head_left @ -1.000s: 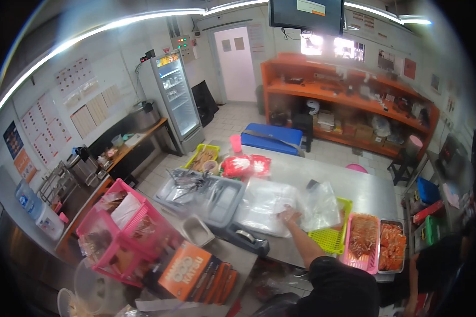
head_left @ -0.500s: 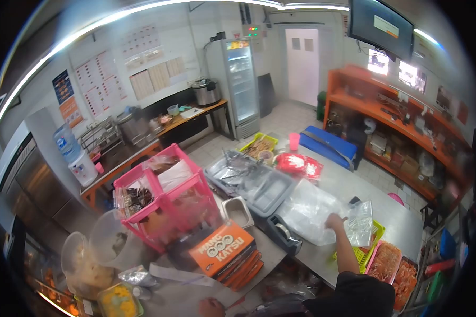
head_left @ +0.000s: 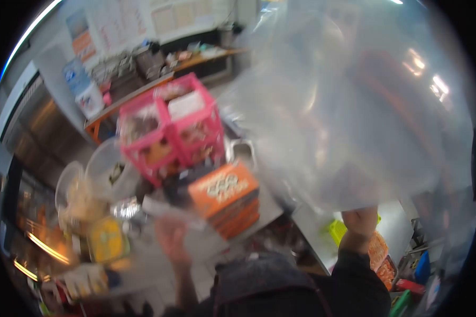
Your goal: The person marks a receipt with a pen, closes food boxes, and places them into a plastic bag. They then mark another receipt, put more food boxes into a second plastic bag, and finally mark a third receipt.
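A large clear plastic bag [head_left: 322,116] is held up in front of the camera and hides much of the right side of the room. Its lower edge is gripped by my right hand [head_left: 360,221], which is closed on it. Smeared by motion, my left hand [head_left: 170,235] hovers left of a stack of orange boxes [head_left: 225,193]; its fingers are too blurred to read. A whitish strip [head_left: 166,206] lies just beyond that hand.
Behind the boxes stands a pink crate [head_left: 169,132] of packed goods, beside a metal container [head_left: 241,150]. Clear tubs [head_left: 108,169] and a yellow-filled tray [head_left: 108,239] sit at left. A lime-green basket [head_left: 336,231] and shredded orange food [head_left: 377,251] are near my right arm.
My right hand has lifted the clear plastic bag from the table up before the camera. My left hand has come up and left, further into view.
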A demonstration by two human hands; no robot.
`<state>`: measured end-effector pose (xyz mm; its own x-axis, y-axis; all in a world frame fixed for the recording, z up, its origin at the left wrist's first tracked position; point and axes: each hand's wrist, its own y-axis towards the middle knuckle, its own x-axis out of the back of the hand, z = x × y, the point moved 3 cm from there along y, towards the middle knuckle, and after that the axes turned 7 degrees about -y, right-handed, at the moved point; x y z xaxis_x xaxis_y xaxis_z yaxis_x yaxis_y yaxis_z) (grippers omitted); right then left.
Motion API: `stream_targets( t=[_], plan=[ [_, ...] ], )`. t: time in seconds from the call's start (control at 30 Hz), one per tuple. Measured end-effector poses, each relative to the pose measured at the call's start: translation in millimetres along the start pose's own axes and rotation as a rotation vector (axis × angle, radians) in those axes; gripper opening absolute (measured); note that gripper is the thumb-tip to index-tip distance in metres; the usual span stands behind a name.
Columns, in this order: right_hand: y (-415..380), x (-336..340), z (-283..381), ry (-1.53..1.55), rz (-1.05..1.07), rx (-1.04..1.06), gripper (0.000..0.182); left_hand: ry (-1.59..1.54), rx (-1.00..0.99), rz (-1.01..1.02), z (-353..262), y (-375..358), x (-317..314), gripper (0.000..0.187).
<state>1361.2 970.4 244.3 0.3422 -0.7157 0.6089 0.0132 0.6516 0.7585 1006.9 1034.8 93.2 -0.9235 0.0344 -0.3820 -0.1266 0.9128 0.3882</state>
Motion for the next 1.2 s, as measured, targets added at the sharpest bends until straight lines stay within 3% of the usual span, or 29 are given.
stream_targets(
  t=[0.03,0.07,0.1,0.17,0.27,0.3,0.33,0.37,0.4,0.43,0.47,0.5,0.57,0.6,0.67,0.7,0.77,0.8,0.87,0.9,0.97,1.0,1.03,1.07,1.1,1.13,1.17,1.2],
  plan=[
    [-1,-2,5,0.039,0.065,0.002,0.005,-0.036,-0.127,0.071,-26,7,-42,0.054],
    [0,-4,10,0.146,0.181,0.012,0.005,0.264,-0.190,0.082,36,-31,23,0.039],
    [2,-5,16,0.252,0.299,0.025,0.005,0.890,-0.142,0.314,57,-56,50,0.043],
    [6,-6,26,0.441,0.515,0.068,0.005,0.761,-0.053,0.193,8,-76,28,0.041],
    [11,-9,35,0.676,0.761,0.123,0.005,0.299,-0.036,0.007,-11,8,-84,0.035],
    [10,-14,33,0.878,0.724,0.145,0.006,0.140,-0.036,-0.045,-40,-3,-76,0.033],
    [4,-18,25,0.884,0.746,0.150,0.006,-0.019,-0.038,-0.096,-60,5,-83,0.031],
    [-2,-12,8,1.034,0.615,0.076,0.005,-0.064,0.043,0.065,-57,16,-73,0.029],
    [-4,-10,-1,1.175,0.476,-0.005,0.011,-0.010,0.000,0.066,-48,19,-54,0.027],
    [-3,-14,4,1.180,0.489,-0.007,0.011,-0.006,0.054,0.019,-44,21,-41,0.030],
    [-1,-11,5,1.068,0.300,-0.088,0.006,-0.003,0.108,-0.022,-42,20,-36,0.034],
    [0,-8,3,0.946,0.112,-0.165,0.014,-0.004,0.112,-0.027,-43,15,-39,0.034],
    [0,-17,1,1.016,0.139,-0.080,0.015,-0.435,0.753,0.188,-35,-11,-63,0.040],
    [1,-19,1,1.087,0.169,0.005,0.017,-0.250,0.698,0.454,-23,-30,-64,0.052],
    [12,-23,19,1.102,0.241,0.048,0.018,-0.009,0.525,0.849,-19,-36,-81,0.055],
    [13,-24,20,1.132,0.286,0.043,0.013,-0.015,0.526,0.846,-12,-39,-89,0.055],
    [12,-25,23,1.164,0.337,0.034,0.010,-0.060,0.549,0.544,-2,-42,-96,0.048],
    [11,-23,23,1.110,0.239,0.000,0.011,-0.061,0.548,0.538,-2,-39,-94,0.048],
    [13,-18,21,1.000,0.044,-0.058,0.013,-0.398,0.749,0.227,-3,-25,-86,0.030],
    [11,-16,12,0.822,-0.165,-0.111,0.013,-0.392,0.701,0.162,-5,-23,-77,0.030],
    [21,7,-25,0.689,0.073,-0.286,0.017,-0.404,0.655,0.183,2,-24,-53,0.030],
    [23,11,-33,0.332,-0.147,-0.463,0.023,-0.414,0.614,0.216,3,-24,-42,0.030],
    [25,14,-68,0.435,-0.039,-0.442,0.025,-0.450,0.597,0.368,-7,-23,-39,0.031],
    [27,14,-98,0.537,0.068,-0.417,0.027,-0.442,0.590,0.327,-9,-26,-34,0.031],
    [30,6,-96,0.559,0.102,-0.403,0.027,-0.469,0.627,0.422,-9,-32,-37,0.031],
    [36,0,-91,0.207,0.125,-0.305,0.024,-0.499,0.661,0.520,-9,-36,-42,0.031],
    [43,-5,-80,-0.146,0.132,-0.192,0.022,-0.517,0.649,0.490,-12,-33,-48,0.027],
    [39,-9,-69,-0.462,0.083,-0.237,0.023,-0.523,0.635,0.459,-6,-35,-52,0.027]
  ],
)
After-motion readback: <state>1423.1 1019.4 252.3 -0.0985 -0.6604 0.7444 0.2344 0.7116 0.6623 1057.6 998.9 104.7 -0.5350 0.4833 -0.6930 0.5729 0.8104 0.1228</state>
